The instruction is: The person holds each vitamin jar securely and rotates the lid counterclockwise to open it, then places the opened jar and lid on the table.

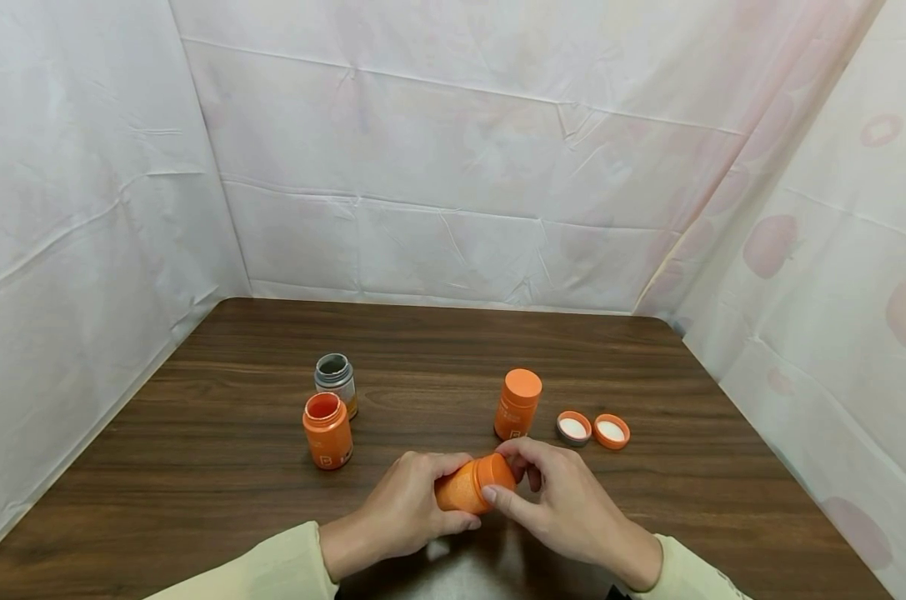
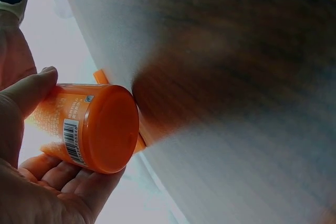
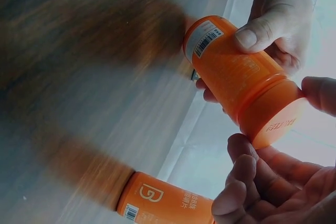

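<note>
1. Left hand point(image 1: 411, 504) is gripping the held bottle point(image 1: 460, 490), an orange one, round its body, thumb on one side, fingers on the other; the barcode label point(image 2: 73, 140) is showing near its base in the left wrist view.
2. Held bottle is leaning well over, nearly on its side, between the two hands above the near part of the tabletop point(image 1: 182, 467), its capped end facing right.
3. Right hand point(image 1: 561, 500) is pinching the orange cap point(image 1: 496, 472) of that bottle, thumb set against bent fingers. Cap is sitting on the neck; whether its thread is loose, cannot tell.
4. Standing bottle point(image 1: 517, 408), orange and capped, is waiting upright just beyond the right hand.
5. To the left, the open orange bottle point(image 1: 328, 437) and the grey-necked bottle point(image 1: 337, 383) are standing uncapped, close together.
6. To the right, the grey-sided lid point(image 1: 573, 428) and the orange lid point(image 1: 612, 431) are lying side by side, white liners facing up.
7. Step in hand, by my reading: the person is unscrewing the cap.
8. Next move is probably calling for a steady left grip while the right fingers are turning the cap, then lifting it clear.
</note>
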The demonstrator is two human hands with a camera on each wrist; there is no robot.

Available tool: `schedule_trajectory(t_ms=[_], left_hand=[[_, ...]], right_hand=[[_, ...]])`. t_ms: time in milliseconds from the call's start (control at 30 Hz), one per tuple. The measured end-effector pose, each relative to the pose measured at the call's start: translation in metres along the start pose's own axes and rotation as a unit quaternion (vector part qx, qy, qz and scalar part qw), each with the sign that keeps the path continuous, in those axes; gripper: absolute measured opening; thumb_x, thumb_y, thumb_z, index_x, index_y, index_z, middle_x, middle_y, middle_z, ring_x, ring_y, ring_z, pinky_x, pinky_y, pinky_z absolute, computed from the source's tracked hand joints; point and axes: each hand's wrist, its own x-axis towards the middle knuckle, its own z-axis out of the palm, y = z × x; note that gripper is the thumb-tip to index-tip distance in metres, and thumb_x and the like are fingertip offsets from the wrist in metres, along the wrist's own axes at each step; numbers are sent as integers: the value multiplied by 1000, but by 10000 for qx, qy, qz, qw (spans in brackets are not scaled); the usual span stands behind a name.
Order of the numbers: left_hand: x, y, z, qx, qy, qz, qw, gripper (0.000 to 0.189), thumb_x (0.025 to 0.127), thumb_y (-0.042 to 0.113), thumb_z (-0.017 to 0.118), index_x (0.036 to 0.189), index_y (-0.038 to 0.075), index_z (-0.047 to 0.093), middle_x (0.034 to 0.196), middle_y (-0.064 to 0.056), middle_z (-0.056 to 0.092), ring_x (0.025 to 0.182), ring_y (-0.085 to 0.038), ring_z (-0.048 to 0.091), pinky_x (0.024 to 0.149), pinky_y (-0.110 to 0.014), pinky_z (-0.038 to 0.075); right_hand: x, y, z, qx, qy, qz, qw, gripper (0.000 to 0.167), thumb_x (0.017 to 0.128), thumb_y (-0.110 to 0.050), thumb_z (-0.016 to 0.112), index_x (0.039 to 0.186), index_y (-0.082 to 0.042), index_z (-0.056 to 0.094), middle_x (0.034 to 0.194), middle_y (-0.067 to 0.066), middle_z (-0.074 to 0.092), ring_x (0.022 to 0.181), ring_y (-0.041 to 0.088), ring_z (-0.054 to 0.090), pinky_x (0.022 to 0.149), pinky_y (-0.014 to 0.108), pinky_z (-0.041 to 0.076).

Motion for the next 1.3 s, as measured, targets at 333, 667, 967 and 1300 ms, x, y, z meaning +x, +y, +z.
schedule_trajectory(t_ms=[333,667,967,1300], left_hand=[[0,1,0,33,29,-8,10000,39,76,23,93,108,28,72,89,18,66,74,-1,59,67,-22,49],[-1,1,1,63,74,-3,10000,43,75,23,94,113,27,73,92,17,68,76,-1,60,69,-22,50],[-1,0,0,52,47,24,10000,44,76,24,94,114,28,72,95,16,69,79,-1,61,72,-23,51],[-1,0,0,53,16,-13,10000,46,76,24,93,117,27,72,98,15,70,81,-1,61,73,-23,51]], right_hand=[[-3,2,-2,69,146,-724,9972,39,85,-30,85,119,-21,67,93,-14,60,78,5,54,65,27,49],[-1,4,-5,313,66,-1304,9909,57,78,-9,87,128,-20,64,108,-11,62,85,6,54,67,24,49],[-1,3,-7,386,-114,-1599,9863,66,73,4,83,130,-21,63,125,-4,62,96,14,57,72,25,50],[0,3,-8,388,-181,-1575,9866,72,69,7,84,132,-22,63,127,-3,60,100,14,57,74,25,50]])
